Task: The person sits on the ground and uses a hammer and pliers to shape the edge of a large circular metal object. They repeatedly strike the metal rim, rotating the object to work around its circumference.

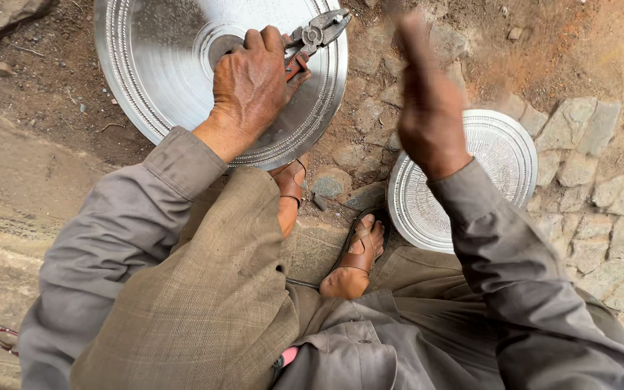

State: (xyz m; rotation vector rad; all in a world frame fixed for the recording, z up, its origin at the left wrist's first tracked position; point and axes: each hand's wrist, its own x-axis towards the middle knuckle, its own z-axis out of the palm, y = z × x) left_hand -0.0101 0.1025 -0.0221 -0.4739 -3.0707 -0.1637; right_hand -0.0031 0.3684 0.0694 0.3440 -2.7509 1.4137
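Two hands ours. Left hand (250,87) clenched round pliers (310,40), resting on big metal plate (160,65); pliers' long axis slants up-right, jaws beyond rim. Right hand (427,108) raised, blurred, grip unclear, nearer small plate (503,155) on stone ground (594,188).

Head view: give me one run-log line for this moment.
left hand: grips pliers, on big metal plate | right hand: raised, blurred, empty as far as visible | small plate: on stones

The left hand (252,87) grips pliers (310,40) against a large metal plate (153,58); the blurred right hand (427,108) is raised.
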